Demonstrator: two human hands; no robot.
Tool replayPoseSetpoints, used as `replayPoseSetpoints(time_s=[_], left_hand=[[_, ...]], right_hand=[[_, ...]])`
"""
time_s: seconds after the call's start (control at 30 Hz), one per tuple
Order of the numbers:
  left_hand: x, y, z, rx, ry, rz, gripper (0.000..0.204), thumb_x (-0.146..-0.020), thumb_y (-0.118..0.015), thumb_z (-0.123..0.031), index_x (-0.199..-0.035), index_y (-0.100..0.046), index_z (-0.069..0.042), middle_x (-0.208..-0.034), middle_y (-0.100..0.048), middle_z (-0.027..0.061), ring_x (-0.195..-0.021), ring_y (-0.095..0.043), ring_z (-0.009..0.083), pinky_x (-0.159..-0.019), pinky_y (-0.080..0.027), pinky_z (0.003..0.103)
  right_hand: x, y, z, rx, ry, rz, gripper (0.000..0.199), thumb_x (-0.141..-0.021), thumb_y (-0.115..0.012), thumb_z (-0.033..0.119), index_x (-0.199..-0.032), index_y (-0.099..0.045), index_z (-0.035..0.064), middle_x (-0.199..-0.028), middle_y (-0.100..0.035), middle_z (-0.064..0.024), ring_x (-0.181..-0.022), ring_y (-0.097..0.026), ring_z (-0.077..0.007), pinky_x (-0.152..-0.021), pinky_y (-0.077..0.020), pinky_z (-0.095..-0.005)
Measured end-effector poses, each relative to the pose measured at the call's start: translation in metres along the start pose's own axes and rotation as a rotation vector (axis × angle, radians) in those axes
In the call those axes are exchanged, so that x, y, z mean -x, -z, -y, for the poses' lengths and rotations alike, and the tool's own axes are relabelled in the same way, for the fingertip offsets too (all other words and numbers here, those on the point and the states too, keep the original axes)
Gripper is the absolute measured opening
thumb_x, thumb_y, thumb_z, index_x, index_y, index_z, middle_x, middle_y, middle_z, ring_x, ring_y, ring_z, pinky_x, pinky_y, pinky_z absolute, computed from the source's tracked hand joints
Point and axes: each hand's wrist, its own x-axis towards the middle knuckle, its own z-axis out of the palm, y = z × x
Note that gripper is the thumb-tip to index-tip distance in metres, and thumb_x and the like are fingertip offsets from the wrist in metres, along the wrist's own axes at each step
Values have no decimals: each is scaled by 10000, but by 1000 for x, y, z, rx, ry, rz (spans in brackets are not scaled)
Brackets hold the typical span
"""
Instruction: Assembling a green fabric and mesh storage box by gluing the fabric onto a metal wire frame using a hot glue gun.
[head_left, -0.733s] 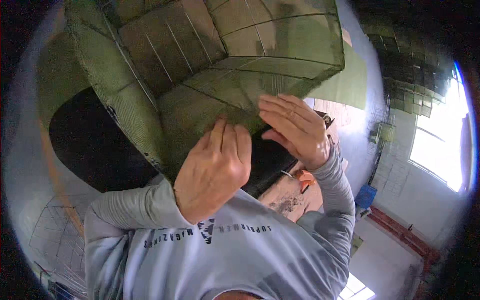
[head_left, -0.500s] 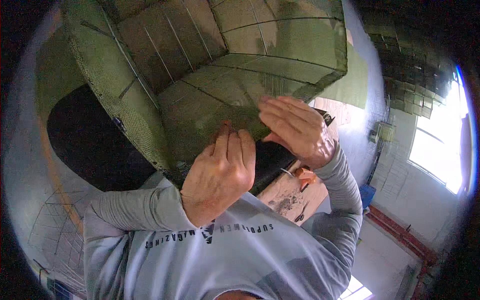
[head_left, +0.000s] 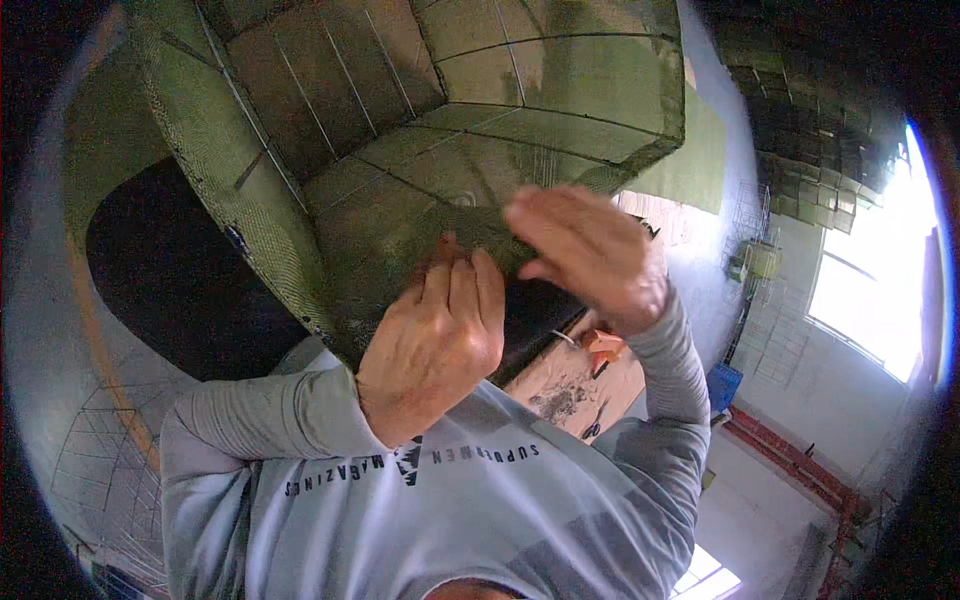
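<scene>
A large boxy cage of green netting (head_left: 560, 85) on a thin wire frame stands before me, its inside facing me. My left hand (head_left: 435, 330) is closed at the cage's near side, fingers pressed together on the netting; the fingertips' undersides are hidden. Just to its right, my right hand (head_left: 595, 255) is raised over the near edge, slightly blurred. Its fingers are stretched out side by side, with the thumb apart below them. Black material (head_left: 540, 315) runs along the near edge beneath both hands.
A wooden board (head_left: 550, 385) below my right forearm bears an orange object (head_left: 602, 350), dark scraps and what look like scissors (head_left: 592, 430). A big black rounded shape (head_left: 185, 275) lies left of the cage. Wire grids and a bright window (head_left: 865, 290) are at the right.
My right hand has shifted slightly left and up and is now more blurred. The left hand keeps its hold on the netting. The whole view has moved a little.
</scene>
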Motion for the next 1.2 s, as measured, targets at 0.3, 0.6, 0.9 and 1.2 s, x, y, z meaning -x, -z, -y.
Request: replayPoseSetpoints(time_s=[0.3,0.6,0.9,1.2], left_hand=[[-2,-3,4,-6,-3,-64,314,-783,-557,-106,-1022,-551,98,-958,-624,226,-959,-634,289,-735,-550,286],[-2,8,1,4,42,35,248,-790,-570,-94,-997,-548,42,-851,-616,144,-839,-628,225,-691,-538,284],[-3,15,9,201,89,176,246,-816,-554,-84,-1028,-541,41,-889,-620,142,-842,-640,259,-720,-545,315],[51,42,51,-47,-267,-259,476,-847,-626,-410,-984,-653,46,-1061,-644,199,-1090,-593,312,-1010,-432,479]], right_hand=[[26,4,-16,244,-191,-55,481,-642,-756,226,-1038,-610,-6,-1052,-637,-142,-1014,-616,-302,-946,-479,-439],[9,-1,-14,168,-92,36,603,-618,-746,272,-1106,-583,-42,-1181,-597,-172,-1114,-577,-309,-982,-446,-445],[-10,-31,-2,122,7,-51,473,-653,-717,316,-971,-616,-18,-1052,-637,-162,-985,-626,-311,-917,-495,-420],[-15,-45,-10,90,62,-202,490,-650,-744,340,-974,-616,-5,-1008,-660,-145,-936,-646,-299,-899,-506,-420]])
